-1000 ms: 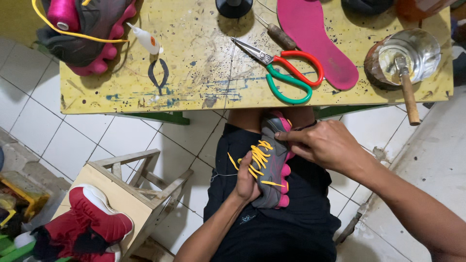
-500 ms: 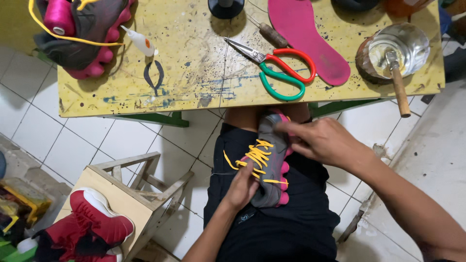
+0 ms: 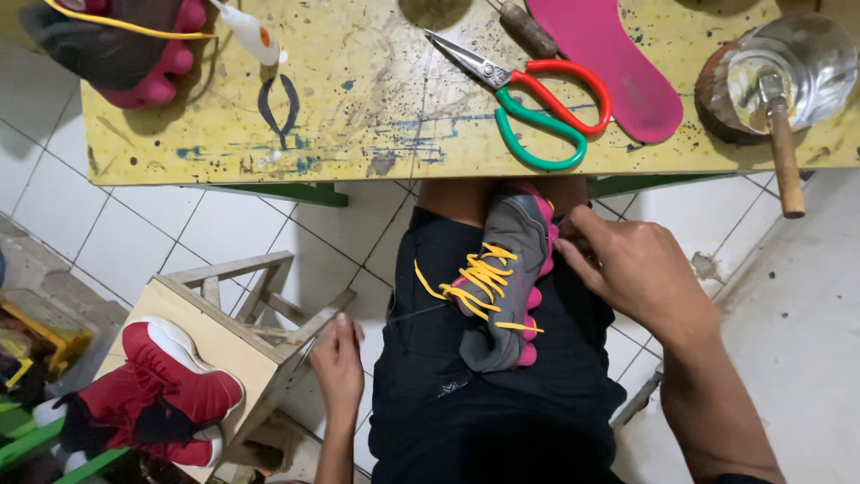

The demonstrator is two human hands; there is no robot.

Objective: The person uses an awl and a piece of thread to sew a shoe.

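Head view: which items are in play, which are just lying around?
In play:
grey-pink shoe on the lap
thin thread
right hand at the shoe's edge
left hand pulling the thread

Lying about:
scissors
pink insole
red shoe
wooden stool

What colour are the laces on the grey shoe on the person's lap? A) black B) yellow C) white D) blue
B: the grey shoe resting on the lap has bright yellow laces criss-crossed over its top.
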